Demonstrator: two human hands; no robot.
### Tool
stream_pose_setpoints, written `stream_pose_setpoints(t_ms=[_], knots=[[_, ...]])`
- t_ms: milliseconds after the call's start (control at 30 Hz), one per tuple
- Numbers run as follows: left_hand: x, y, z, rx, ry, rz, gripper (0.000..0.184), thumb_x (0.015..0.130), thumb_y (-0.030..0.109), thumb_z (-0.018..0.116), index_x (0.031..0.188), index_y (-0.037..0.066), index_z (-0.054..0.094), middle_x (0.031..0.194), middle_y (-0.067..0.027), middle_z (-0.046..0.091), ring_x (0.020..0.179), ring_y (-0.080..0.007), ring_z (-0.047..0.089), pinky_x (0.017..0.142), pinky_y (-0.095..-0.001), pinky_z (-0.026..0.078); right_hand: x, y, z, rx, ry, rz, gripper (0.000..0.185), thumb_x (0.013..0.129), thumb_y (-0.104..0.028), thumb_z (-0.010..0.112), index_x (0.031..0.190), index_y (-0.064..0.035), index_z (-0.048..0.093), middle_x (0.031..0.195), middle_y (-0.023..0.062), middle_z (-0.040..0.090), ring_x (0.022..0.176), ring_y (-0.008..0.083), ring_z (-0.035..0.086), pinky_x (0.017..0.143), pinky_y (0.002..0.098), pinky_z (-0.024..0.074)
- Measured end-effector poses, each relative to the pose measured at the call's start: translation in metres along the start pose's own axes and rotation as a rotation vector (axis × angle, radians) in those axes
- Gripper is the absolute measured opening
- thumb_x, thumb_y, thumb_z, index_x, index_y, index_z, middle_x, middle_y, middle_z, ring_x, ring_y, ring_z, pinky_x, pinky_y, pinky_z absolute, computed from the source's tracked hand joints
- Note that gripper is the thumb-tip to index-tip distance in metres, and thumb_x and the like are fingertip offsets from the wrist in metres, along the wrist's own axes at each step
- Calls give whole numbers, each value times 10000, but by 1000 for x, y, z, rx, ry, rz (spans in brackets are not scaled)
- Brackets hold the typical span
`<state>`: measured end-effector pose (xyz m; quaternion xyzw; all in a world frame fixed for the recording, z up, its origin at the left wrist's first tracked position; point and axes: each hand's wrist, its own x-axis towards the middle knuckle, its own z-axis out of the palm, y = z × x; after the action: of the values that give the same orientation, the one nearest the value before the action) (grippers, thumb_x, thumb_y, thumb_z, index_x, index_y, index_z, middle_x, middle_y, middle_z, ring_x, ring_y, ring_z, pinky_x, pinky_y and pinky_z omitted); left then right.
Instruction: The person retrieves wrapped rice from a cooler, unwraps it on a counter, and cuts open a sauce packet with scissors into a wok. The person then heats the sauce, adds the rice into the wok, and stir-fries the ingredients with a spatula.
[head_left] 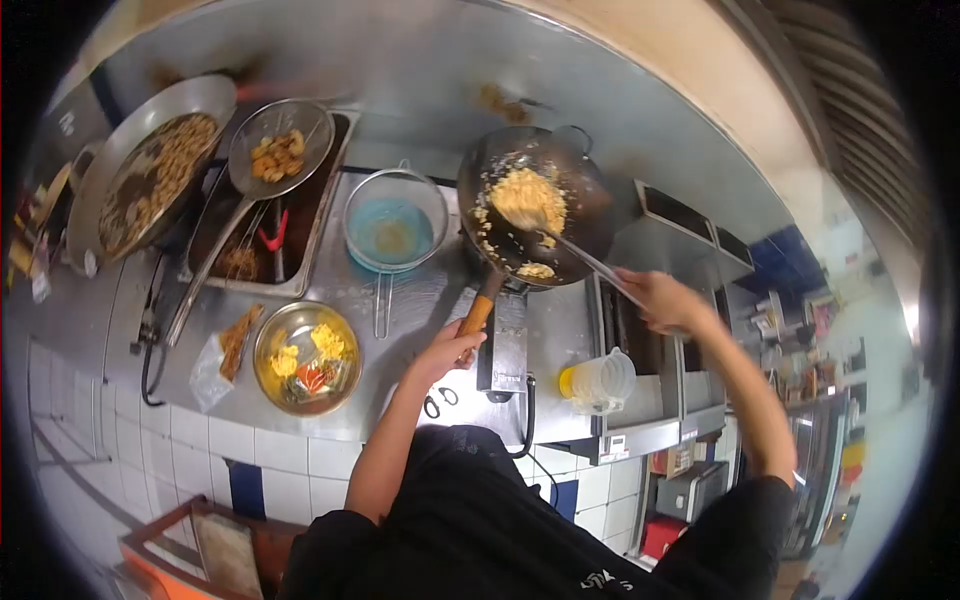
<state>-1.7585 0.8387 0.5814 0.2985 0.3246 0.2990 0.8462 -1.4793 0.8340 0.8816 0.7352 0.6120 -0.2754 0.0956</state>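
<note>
A dark wok [585, 195] sits on the burner, with yellowish crumbly food [528, 197] in its middle and bits stuck around its wall. My left hand [449, 352] is closed around the wok's wooden handle [479, 312], on the near side. From the right, my right hand [662, 301] grips the long metal handle of a ladle [598, 264]; its bowl end is down in the food. Left of the wok, a wire strainer [384, 283] rests over a blue bowl [388, 225]. Nearer me, a metal bowl [307, 358] holds yellow, orange and green ingredients.
At the far left stands a big pan [95, 190] of brown food in liquid. A skimmer [243, 160] with fried pieces lies across a metal tray [295, 285]. A clear plastic jug [605, 382] stands at the counter's front right, and a plastic bag [208, 373] at the left.
</note>
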Motion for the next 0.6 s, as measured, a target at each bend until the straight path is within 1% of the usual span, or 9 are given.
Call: stream_pose_setpoints(t_ms=[33,67,133,200,300,367,400,500,600], knots=[[2,-2,2,14,-23,-5,338,883,186,704,1149,78,524,726,19,508,500,-79,483,447,-249,382,14,8,23,65,145,-23,429,1011,-237,499,1428,-135,489,536,31,509,418,108,491,412,295,432],[0,0,-1,19,-33,-1,343,885,184,701,1156,78,520,741,17,512,502,-79,481,448,-252,387,10,11,16,77,157,-13,429,1011,-237,499,1428,-135,489,536,31,509,418,108,491,412,295,432],[-3,3,-1,-7,-50,7,350,889,184,695,1163,77,507,767,13,520,505,-78,480,456,-251,400,-2,16,-14,80,45,-13,429,1007,-249,514,1421,-136,497,572,23,505,412,100,465,412,292,433],[-2,-2,-4,11,-59,-4,343,889,186,695,1154,80,506,768,12,522,508,-78,487,457,-252,407,-44,-19,-68,88,-73,214,412,1008,-304,534,1385,-140,547,704,25,576,502,87,521,418,256,430],[6,-3,-9,37,-78,-1,322,893,197,694,1130,89,505,772,11,530,521,-80,511,464,-254,434,-65,-34,-119,54,-218,240,395,1021,-340,506,1381,-187,561,705,30,565,511,81,497,417,245,429],[8,-4,-9,42,-45,-28,317,895,206,692,1129,102,506,772,12,531,526,-78,522,468,-252,451,-66,-60,-138,-59,-346,426,376,1030,-324,487,1372,-190,571,724,41,578,500,83,498,409,244,430],[8,-4,-9,81,-36,-36,310,901,215,688,1132,111,509,781,12,533,529,-78,529,475,-249,460,-51,-51,-143,-23,-427,409,398,1036,-315,469,1416,-204,519,696,42,571,471,88,499,401,251,440],[7,-4,-11,51,-69,0,323,912,221,667,1156,105,490,789,6,534,529,-81,533,474,-251,465,-9,-64,-111,-8,-495,356,447,1042,-335,448,1471,-212,436,647,30,554,444,99,498,401,267,457],[11,-7,-14,39,-101,-12,334,914,217,657,1168,107,469,796,0,545,517,-83,532,464,-253,467,6,-33,-9,169,-119,239,478,1040,-328,429,1497,-195,383,578,16,524,434,119,525,400,281,460]])
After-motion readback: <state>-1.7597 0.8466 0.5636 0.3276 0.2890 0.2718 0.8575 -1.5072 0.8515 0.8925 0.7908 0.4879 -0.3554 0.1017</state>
